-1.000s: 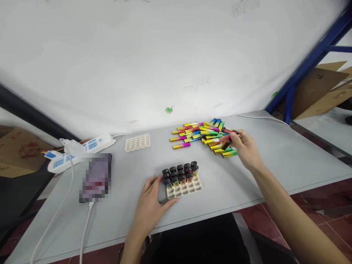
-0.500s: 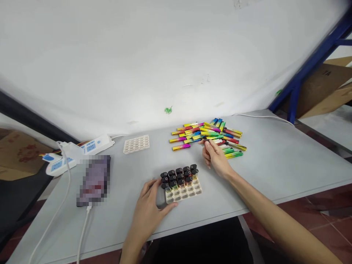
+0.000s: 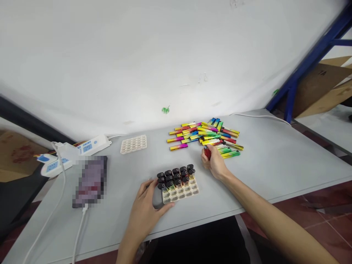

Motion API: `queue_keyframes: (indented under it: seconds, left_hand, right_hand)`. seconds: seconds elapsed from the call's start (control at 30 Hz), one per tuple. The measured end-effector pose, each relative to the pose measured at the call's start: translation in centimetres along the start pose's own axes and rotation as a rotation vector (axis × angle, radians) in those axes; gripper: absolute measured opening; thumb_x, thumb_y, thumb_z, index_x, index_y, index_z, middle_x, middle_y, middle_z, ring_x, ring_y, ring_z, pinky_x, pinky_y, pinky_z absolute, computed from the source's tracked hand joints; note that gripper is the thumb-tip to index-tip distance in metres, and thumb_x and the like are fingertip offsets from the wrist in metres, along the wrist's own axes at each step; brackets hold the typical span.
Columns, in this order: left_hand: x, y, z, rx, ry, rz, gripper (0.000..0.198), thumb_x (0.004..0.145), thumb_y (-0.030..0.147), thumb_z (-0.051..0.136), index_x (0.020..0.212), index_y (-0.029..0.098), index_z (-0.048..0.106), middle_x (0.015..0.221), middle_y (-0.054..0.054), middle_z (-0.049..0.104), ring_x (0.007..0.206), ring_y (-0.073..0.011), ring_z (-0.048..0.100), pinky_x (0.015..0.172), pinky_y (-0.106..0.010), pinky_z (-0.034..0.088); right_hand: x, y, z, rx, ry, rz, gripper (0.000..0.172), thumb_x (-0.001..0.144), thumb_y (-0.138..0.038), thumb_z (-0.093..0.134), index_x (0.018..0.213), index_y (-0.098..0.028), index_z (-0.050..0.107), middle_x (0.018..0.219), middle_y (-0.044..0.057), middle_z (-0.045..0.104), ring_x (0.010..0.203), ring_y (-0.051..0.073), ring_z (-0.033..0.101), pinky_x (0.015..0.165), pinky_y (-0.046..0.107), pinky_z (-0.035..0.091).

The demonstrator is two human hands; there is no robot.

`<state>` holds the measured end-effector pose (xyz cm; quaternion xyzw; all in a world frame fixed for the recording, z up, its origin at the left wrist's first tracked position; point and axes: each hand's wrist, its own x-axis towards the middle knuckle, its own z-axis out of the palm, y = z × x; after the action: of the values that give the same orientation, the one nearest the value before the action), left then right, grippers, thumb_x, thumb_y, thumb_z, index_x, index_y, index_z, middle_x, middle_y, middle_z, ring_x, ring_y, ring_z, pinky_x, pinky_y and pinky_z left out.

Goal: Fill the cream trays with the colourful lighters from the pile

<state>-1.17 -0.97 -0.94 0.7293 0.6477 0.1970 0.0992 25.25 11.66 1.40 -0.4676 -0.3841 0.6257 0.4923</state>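
Clamps a red, black-topped lighter [image 3: 207, 153] in the right hand [image 3: 215, 161], farther left and nearer than a second ago, at the near edge of the glossy multicoloured lighter pile [image 3: 209, 133]. Keeps the left hand [image 3: 146, 205] spread around the left end of the cream oval-pocketed tray [image 3: 181, 197].

The cardboard box [image 3: 309, 88] at right reads "7A"

Glossy metallic-looking lighters [image 3: 207, 133], matt tabletop [image 3: 275, 154], plain cardboard box [image 3: 308, 88]
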Motion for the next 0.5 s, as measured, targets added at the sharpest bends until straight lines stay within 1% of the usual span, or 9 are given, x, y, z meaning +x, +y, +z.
queue_keyframes:
  seconds: [0.13,0.2,0.4,0.5]
  left_hand:
    - [-0.04,0.06,0.03,-0.002,0.005,-0.008,0.074,0.078,0.057,0.068,0.138,0.022,0.043,0.131,-0.011,0.054,0.123,-0.0311,0.054,0.102,-0.048,0.05]
    - [-0.02,0.1,0.08,-0.007,0.006,-0.006,0.073,0.078,0.057,0.069,0.138,0.023,0.043,0.13,-0.01,0.054,0.123,-0.0309,0.054,0.102,-0.048,0.049]
    - [-0.02,0.08,0.12,-0.022,0.007,-0.011,0.073,0.078,0.058,0.068,0.137,0.024,0.044,0.13,-0.009,0.055,0.123,-0.0307,0.053,0.103,-0.047,0.049]
    - [0.0,0.13,0.04,-0.02,-0.012,-0.009,0.073,0.079,0.058,0.068,0.138,0.023,0.043,0.131,-0.01,0.055,0.125,-0.0312,0.052,0.103,-0.048,0.048]
  right_hand:
    - [-0.02,-0.05,0.03,-0.007,-0.002,0.015,0.057,0.092,-0.059,0.037,0.049,-0.021,0.033,0.045,-0.007,0.02,0.038,0.006,0.014,0.04,0.023,0.01]
    - [-0.05,0.02,0.0,-0.024,0.001,0.006,0.058,0.091,-0.061,0.038,0.049,-0.021,0.033,0.045,-0.007,0.02,0.038,0.006,0.015,0.04,0.023,0.011]
    - [0.04,0.46,-0.24,-0.077,0.004,-0.036,0.052,0.093,-0.052,0.036,0.05,-0.022,0.033,0.043,-0.007,0.021,0.037,0.007,0.017,0.039,0.023,0.013]
    - [0.22,0.71,-0.39,-0.107,0.004,-0.054,0.052,0.093,-0.054,0.035,0.051,-0.023,0.033,0.044,-0.007,0.021,0.037,0.008,0.017,0.039,0.024,0.014]
